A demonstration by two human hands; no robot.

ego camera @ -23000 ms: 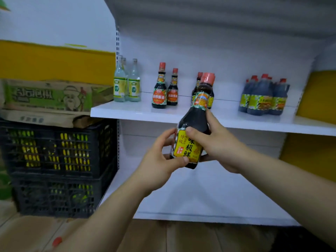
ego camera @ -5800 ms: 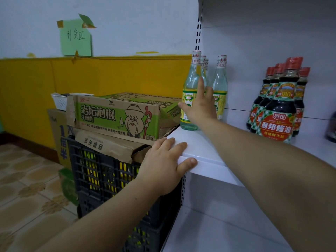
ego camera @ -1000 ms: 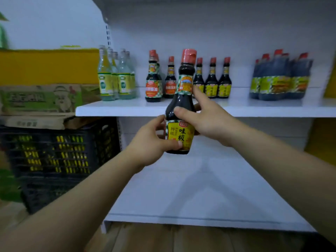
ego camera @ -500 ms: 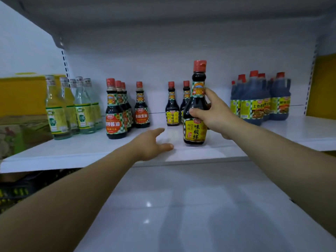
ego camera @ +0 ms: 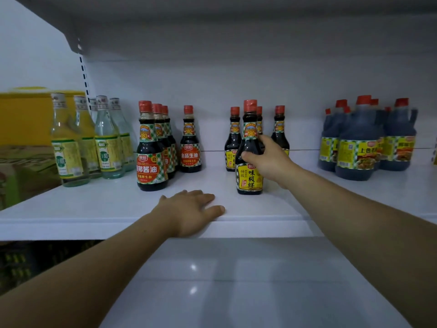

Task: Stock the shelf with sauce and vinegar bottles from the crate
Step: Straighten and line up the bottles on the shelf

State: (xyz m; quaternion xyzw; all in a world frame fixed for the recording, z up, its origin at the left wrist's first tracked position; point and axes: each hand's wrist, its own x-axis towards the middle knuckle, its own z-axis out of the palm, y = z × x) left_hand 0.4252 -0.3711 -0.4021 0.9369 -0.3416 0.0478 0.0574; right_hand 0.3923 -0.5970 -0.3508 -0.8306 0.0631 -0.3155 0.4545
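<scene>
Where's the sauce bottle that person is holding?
In the head view, the sauce bottle stands on the shelf, right of centre, gripped by the right hand, in front of three matching bottles.

Blurred box [ego camera: 21, 162] at left edge; crate [ego camera: 23, 263] mostly hidden beneath shelf [ego camera: 71, 227]

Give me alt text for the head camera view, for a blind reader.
A person's right hand grips a yellow-labelled dark sauce bottle standing upright on a white shelf, while the left hand rests flat on its front edge. Vinegar bottles, more sauce bottles and dark jugs stand nearby.
</scene>
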